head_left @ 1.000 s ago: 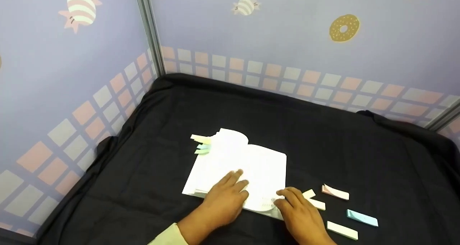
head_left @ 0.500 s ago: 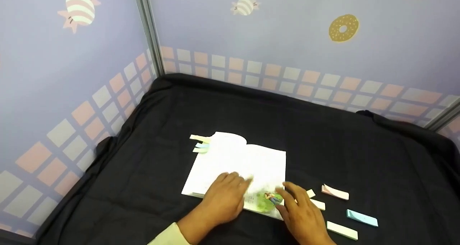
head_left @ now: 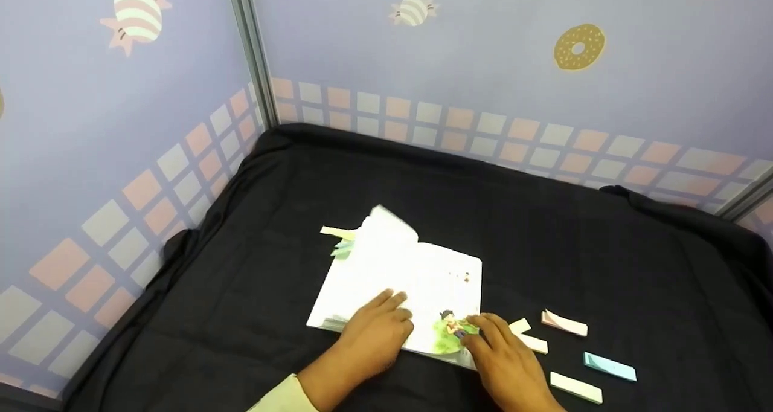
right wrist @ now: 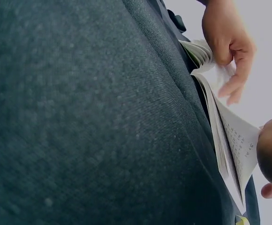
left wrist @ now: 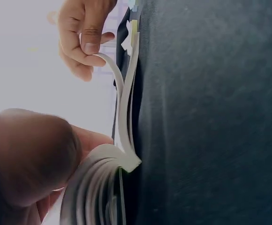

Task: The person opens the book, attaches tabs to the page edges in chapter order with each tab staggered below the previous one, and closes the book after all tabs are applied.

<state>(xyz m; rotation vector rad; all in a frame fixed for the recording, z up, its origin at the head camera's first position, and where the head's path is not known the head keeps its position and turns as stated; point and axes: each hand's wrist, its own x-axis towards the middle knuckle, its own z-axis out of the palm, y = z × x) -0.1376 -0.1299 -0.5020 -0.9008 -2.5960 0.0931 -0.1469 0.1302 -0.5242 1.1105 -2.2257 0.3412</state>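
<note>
Head: open book (head_left: pixel 432 285) touched on its left half by left grip (head_left: pixel 375 333), fingers loosely extended; green illustration (head_left: pixel 444 339) exposed at book's right, unseen a second ago. Left wrist: lifted page (left wrist: pixel 120 91) pinched by right grip (left wrist: pixel 83 35), book's right side. Right wrist: print (right wrist: pixel 239 140) seen on page.

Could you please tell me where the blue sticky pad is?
In the head view, the blue sticky pad lies on the black cloth, right of the right hand, below and right of the pink pad.
</note>
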